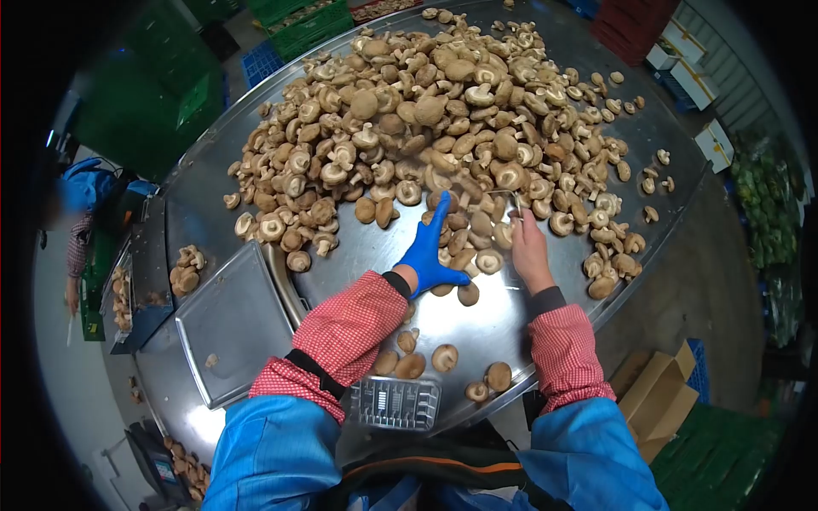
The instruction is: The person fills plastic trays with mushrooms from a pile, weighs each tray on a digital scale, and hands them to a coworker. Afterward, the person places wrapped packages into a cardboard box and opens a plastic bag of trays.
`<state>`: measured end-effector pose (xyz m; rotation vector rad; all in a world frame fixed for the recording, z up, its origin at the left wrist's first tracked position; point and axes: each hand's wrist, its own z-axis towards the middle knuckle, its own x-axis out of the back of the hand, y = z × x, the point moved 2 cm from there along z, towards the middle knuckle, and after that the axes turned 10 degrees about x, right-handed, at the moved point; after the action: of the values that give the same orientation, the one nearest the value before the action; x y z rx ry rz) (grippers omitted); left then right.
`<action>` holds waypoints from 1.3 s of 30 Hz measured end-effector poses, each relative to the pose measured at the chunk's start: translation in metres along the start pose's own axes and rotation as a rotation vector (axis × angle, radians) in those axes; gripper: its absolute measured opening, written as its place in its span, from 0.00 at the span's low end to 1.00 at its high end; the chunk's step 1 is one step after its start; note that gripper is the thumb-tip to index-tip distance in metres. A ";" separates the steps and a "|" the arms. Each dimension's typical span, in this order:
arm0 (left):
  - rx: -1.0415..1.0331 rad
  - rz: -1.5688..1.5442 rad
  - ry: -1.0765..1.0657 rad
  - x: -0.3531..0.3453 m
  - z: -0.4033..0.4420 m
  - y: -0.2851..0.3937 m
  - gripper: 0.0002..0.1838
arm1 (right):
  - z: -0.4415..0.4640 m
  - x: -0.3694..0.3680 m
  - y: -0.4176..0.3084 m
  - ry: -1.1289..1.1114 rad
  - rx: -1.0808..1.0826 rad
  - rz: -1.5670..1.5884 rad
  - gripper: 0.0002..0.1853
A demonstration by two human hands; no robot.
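Mushroom pile: my landmark, heaped ahead of both hands.
Loose mushrooms: at the pile's near edge, between the hands — right of the left fingers, left of the right ones.
Long axis: strip runs from pile toward wearer; round caps give none individually.
Nearer hand: I'd call left, right close.
Left hand: blue-gloved, fingers and thumb spread, gripping nothing I see.
Right hand: bare, fingers closed — pinching a thin metal tool at the pile's near edge.
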<state>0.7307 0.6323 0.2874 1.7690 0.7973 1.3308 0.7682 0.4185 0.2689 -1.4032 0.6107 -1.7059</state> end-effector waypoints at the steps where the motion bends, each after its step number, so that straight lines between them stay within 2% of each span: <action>1: 0.012 -0.057 0.053 -0.005 -0.003 -0.001 0.75 | -0.004 -0.006 -0.004 0.004 -0.013 0.058 0.13; 4: -0.017 -0.232 0.236 -0.020 -0.003 0.001 0.70 | -0.018 -0.022 0.001 0.025 -0.102 0.247 0.16; 6: -0.018 -0.303 0.321 -0.026 -0.007 0.005 0.68 | -0.035 -0.044 0.012 0.102 -0.274 0.680 0.16; 8: 0.017 -0.325 0.358 -0.022 -0.017 0.023 0.67 | -0.050 -0.053 0.004 0.182 -0.372 0.851 0.16; 9: 0.021 -0.227 0.332 -0.018 -0.027 0.034 0.64 | -0.054 -0.055 -0.004 0.200 -0.403 0.917 0.16; 11: 0.226 0.074 0.256 -0.004 -0.047 0.058 0.62 | -0.064 -0.056 -0.018 0.244 -0.464 1.049 0.17; 12: 0.326 0.225 0.217 0.001 -0.056 0.062 0.61 | -0.070 -0.055 -0.022 0.246 -0.458 1.005 0.17; 14: 0.198 0.003 0.215 -0.011 -0.065 0.029 0.58 | -0.082 -0.054 -0.029 0.248 -0.449 0.920 0.18; 16: 0.026 -0.235 0.269 -0.013 -0.080 0.022 0.57 | -0.090 -0.056 -0.036 0.252 -0.443 1.021 0.17; 17: -0.021 -0.221 0.311 -0.009 -0.087 0.016 0.56 | -0.094 -0.056 -0.039 0.251 -0.439 1.057 0.17; 18: 0.090 -0.495 0.252 -0.003 -0.094 0.015 0.54 | -0.097 -0.055 -0.046 0.250 -0.437 1.092 0.17; 20: 0.188 -0.682 0.316 0.019 -0.111 0.015 0.52 | -0.103 -0.053 -0.061 0.254 -0.451 1.018 0.17; 21: 0.394 -0.672 0.278 0.032 -0.121 0.020 0.48 | -0.105 -0.052 -0.074 0.237 -0.436 0.998 0.17; 24: 0.559 -0.712 0.097 0.058 -0.131 0.021 0.43 | -0.111 -0.072 -0.090 0.183 -0.299 0.799 0.17; 26: 0.296 -0.724 0.174 0.054 -0.126 0.009 0.37 | -0.117 -0.088 -0.111 0.143 -0.221 0.669 0.18; 28: 0.212 -0.698 0.196 0.065 -0.128 -0.016 0.33 | -0.118 -0.095 -0.141 0.092 -0.246 0.735 0.19; 31: 0.294 -0.768 0.138 0.107 -0.159 -0.022 0.29 | -0.121 -0.103 -0.179 -0.095 -0.180 0.869 0.21; 32: 0.368 -0.787 0.178 0.122 -0.175 -0.015 0.27 | -0.122 -0.104 -0.193 -0.203 -0.230 0.922 0.23; 34: 0.455 -0.909 0.083 0.157 -0.202 -0.002 0.27 | -0.123 -0.106 -0.225 -0.422 -0.331 1.021 0.25; 35: 0.359 -0.954 0.090 0.168 -0.208 -0.022 0.28 | -0.122 -0.110 -0.242 -0.435 -0.340 0.985 0.24; 36: 0.346 -0.927 0.010 0.183 -0.210 -0.052 0.29 | -0.122 -0.118 -0.252 -0.495 -0.364 0.966 0.24; 39: 0.518 -0.819 0.080 0.224 -0.252 -0.047 0.30 | -0.126 -0.146 -0.280 -0.636 -0.422 0.938 0.24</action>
<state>0.5438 0.8957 0.3962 1.4588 1.7903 0.6681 0.5725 0.6749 0.3756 -1.4751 1.0592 -0.3738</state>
